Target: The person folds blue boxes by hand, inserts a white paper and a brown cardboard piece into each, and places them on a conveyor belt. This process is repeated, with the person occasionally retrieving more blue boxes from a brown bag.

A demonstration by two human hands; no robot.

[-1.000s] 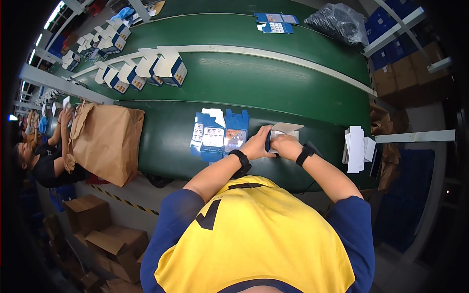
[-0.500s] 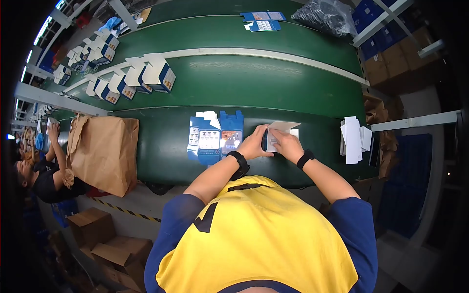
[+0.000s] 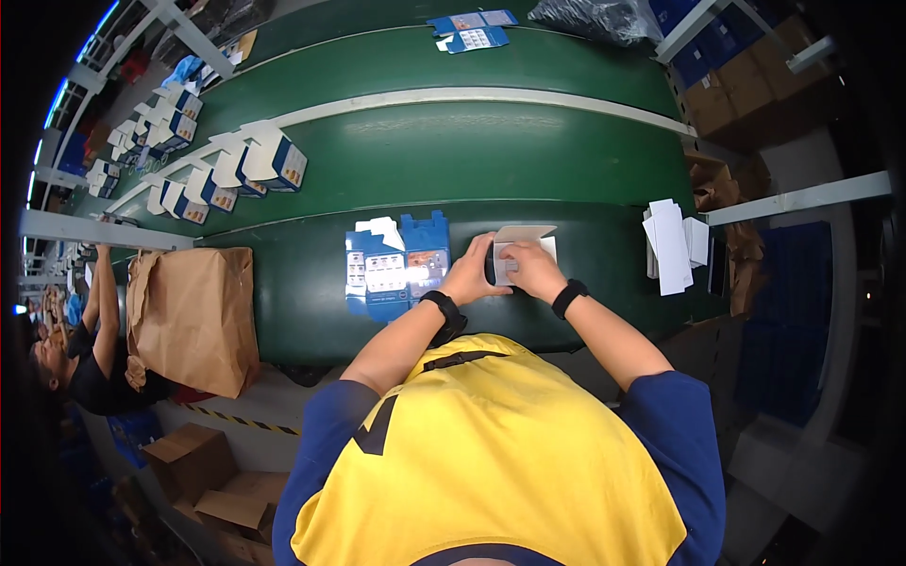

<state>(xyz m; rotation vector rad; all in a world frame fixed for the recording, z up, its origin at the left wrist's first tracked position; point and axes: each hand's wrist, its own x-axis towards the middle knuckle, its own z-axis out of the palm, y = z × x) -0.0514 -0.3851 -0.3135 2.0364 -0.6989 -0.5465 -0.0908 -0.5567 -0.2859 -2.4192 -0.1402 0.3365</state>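
Observation:
My left hand (image 3: 469,274) is wrapped around the left side of a small carton (image 3: 526,232). The carton is dark outside and white inside, with a pale flap raised at its far side. My right hand (image 3: 535,271) has its fingers bent and pressed together at the open carton, touching its inner grey-white part. The fingertips are partly hidden. Left of my hands, a stack of flattened blue printed cartons (image 3: 387,302) lies on the green work surface (image 3: 302,292), with loose white paper pieces (image 3: 385,232) on top.
A large brown paper bag (image 3: 193,316) stands at the left, beside another person (image 3: 94,354). White cards (image 3: 672,247) are stacked at the right. Several opened cartons (image 3: 274,160) stand on the green belt (image 3: 472,151) at far left. More flattened cartons (image 3: 472,38) lie far back.
My right hand's fingers have curled further into the carton and drawn closer together. My left hand keeps its hold. The whole view has shifted slightly. The other person's arm has moved.

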